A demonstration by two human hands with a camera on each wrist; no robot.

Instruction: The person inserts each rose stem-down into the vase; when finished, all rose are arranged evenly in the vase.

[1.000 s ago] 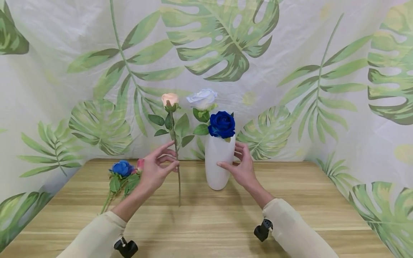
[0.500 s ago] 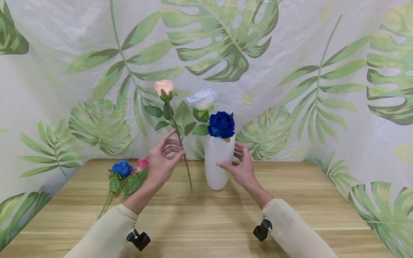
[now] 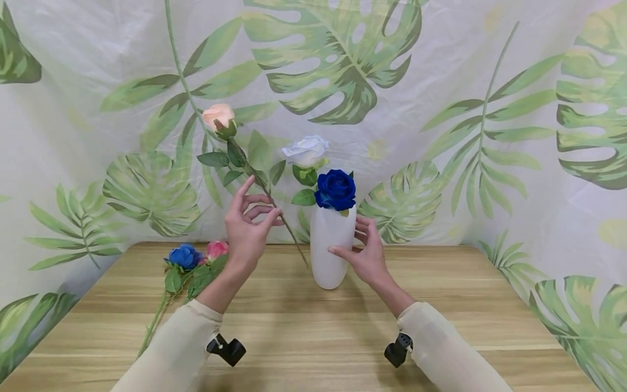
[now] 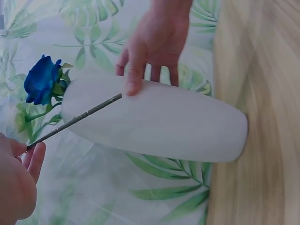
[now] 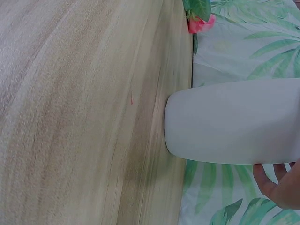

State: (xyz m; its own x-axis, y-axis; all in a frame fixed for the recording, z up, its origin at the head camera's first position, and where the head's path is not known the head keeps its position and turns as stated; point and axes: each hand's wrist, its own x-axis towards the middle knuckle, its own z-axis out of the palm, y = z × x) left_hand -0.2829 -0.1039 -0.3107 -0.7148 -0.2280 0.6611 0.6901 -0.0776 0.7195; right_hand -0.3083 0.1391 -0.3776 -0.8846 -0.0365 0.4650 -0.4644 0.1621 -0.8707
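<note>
1. Peach rose is in the air above the desk, held by your left hand; its bloom leans up and left, and its bare stem end slants down toward the white vase. You cannot tell whether the tip touches the vase wall.
2. Your left thumb and fingers pinch the stem below the leaves, the index finger extended up along it.
3. Expect the rose to feel light and probably top-heavy. The thin brown stem looks stiff, with small bumps that should help your grip; the petals and leaves look soft and easily creased, so take hold of the bare stem.
4. Your right hand grips the vase from its right side, thumb on the front, fingers parted round the back.
5. The vase stands upright, smooth, pale and narrower at its base. It may be slippery and, if ceramic, breakable; its widest part seems the safest hold.
6. Above its mouth sit a velvety dark blue rose and a pale rose with thin, ruffled petals.
7. On your left, a blue flower and a pink flower lie on the wood-grained desk.
</note>
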